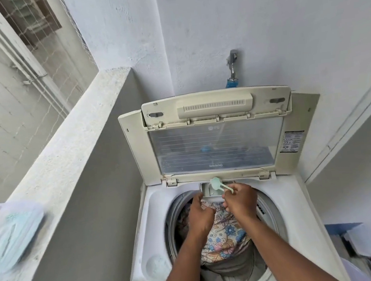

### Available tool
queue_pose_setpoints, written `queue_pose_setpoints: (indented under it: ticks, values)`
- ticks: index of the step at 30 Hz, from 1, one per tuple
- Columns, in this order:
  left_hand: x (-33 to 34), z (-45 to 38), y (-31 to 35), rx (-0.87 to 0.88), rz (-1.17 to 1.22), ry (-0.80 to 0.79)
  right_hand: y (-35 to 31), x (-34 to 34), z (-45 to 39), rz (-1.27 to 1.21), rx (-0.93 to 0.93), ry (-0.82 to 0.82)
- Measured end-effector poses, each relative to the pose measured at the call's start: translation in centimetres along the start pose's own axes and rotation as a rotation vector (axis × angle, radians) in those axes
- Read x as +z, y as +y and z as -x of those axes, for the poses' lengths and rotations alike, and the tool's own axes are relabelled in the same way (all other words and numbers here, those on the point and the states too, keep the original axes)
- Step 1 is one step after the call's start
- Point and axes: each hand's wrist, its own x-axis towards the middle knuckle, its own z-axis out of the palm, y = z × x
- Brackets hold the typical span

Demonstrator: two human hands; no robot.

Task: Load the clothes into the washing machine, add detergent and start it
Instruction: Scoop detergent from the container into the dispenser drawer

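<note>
Head view puts us over a top-loading washing machine (155, 213) with its lid (212, 146) swung up against the wall. Our right hand (240, 200) pinches the handle of a pale green scoop (218, 184), so that grip is closed on the scoop; the bowl end points up and to the left, away from the hand. It sits right at the small detergent drawer (206, 189) at the back rim of the tub, just under the lid hinge. The scoop's long axis runs from the hand diagonally toward that drawer, and the right hand is the nearer one to it. Our left hand (199, 213) reaches in beside it, fingers curled near the drawer's front edge, but we cannot tell whether it holds the drawer or just touches it. The clothes (227, 236) are already in the drum, a floral fabric on top of grey cloth. We judge the detergent step to be in hand, with starting not yet done. We cannot make out whether the scoop still carries powder, nor how full the drawer is, since the hands cover much of it. The control panel lies out of view at the bottom edge. A blurred pale container (12, 234) rests on the ledge (72, 151) to the left, and a tap (233, 65) stands on the wall above the lid.
</note>
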Motion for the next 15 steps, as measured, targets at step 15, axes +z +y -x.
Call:
queue_pose_setpoints:
  ticks: [15]
  values:
    - [-0.8,1.2,0.7,0.009,-0.015,-0.021,0.2,-0.3,1.8,0.344,-0.179,0.26]
